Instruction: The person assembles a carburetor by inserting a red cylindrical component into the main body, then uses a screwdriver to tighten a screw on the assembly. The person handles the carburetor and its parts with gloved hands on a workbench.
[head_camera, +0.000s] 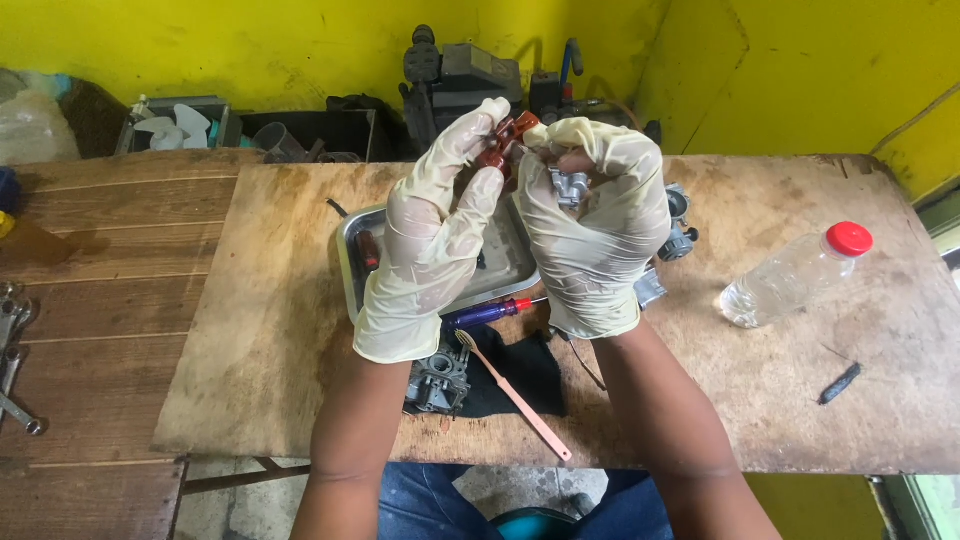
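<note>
Centrally, above the steel tray on the wooden worktop, the gloved left hand pinches a reddish-brown plastic float. Right of it, the gloved right hand curls around a small grey metal part; a clear plastic bottle with red cap lies far right.

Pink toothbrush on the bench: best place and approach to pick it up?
Grip the pink toothbrush at mid-handle, coming from above. It lies flat and diagonal, with its head by the carburetor body and black cloth, while the lower handle rests on bare plywood, with room either side.
</note>
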